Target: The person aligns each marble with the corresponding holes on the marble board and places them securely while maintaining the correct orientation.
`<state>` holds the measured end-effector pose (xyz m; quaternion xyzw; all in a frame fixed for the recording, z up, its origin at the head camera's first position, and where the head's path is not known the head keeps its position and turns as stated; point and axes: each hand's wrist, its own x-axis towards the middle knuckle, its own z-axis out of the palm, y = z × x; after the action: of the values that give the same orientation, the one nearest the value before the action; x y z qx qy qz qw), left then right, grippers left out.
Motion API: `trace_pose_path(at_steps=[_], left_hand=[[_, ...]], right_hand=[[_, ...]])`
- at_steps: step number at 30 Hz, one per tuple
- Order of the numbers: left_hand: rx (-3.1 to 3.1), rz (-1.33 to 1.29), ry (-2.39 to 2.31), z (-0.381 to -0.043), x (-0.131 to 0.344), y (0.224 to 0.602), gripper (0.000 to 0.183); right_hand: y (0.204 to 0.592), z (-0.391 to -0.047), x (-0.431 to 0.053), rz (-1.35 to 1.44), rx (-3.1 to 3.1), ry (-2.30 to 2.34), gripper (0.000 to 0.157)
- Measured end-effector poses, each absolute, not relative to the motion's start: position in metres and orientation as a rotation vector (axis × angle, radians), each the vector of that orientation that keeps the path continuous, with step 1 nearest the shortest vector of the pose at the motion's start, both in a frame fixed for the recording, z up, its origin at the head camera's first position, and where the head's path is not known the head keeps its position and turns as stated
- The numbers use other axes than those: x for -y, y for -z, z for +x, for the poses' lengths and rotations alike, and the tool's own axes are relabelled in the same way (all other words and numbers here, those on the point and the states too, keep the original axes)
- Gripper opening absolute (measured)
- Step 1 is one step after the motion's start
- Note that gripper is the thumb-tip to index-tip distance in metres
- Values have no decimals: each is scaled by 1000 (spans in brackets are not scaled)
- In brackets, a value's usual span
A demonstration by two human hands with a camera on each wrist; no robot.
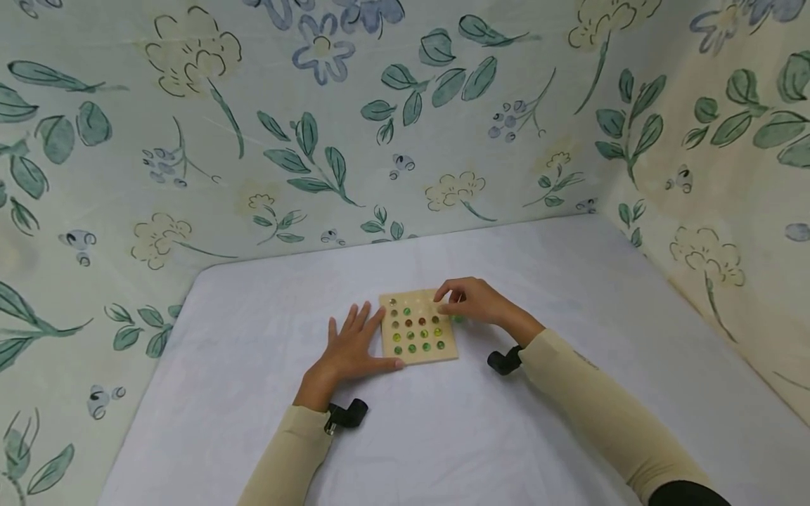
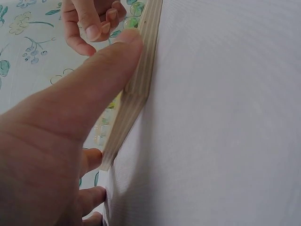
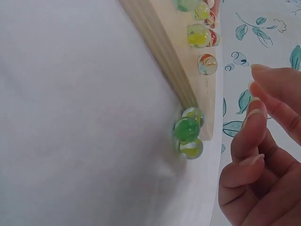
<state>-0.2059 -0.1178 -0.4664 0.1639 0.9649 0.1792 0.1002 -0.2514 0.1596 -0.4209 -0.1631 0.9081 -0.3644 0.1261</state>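
Note:
A square light-wood board lies on the white table, with rows of glass marbles set on it. My left hand rests around its near-left corner, fingers spread. The left thumb lies along the near edge, and the index finger touches the left side. My right hand hovers over the far-right part of the board; its thumb and index finger are close together, with no marble visible between them. Beside the board's right edge sit a loose green marble and clear yellow-swirled marbles, just below the right fingers.
The white cloth table surrounds the board. Floral fabric walls rise behind and at both sides. A black wrist camera is strapped to the left wrist, and another black camera to the right.

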Motion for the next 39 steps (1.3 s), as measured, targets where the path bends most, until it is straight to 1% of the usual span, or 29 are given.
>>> trace_pose_path(at_steps=[19, 39], left_hand=[[-2850, 489, -525, -206, 119, 469, 115], [-2846, 487, -559, -204, 119, 467, 114]], right_hand=[[429, -241, -176, -394, -2676, 1041, 19], [445, -237, -190, -402, -2671, 1063, 15]])
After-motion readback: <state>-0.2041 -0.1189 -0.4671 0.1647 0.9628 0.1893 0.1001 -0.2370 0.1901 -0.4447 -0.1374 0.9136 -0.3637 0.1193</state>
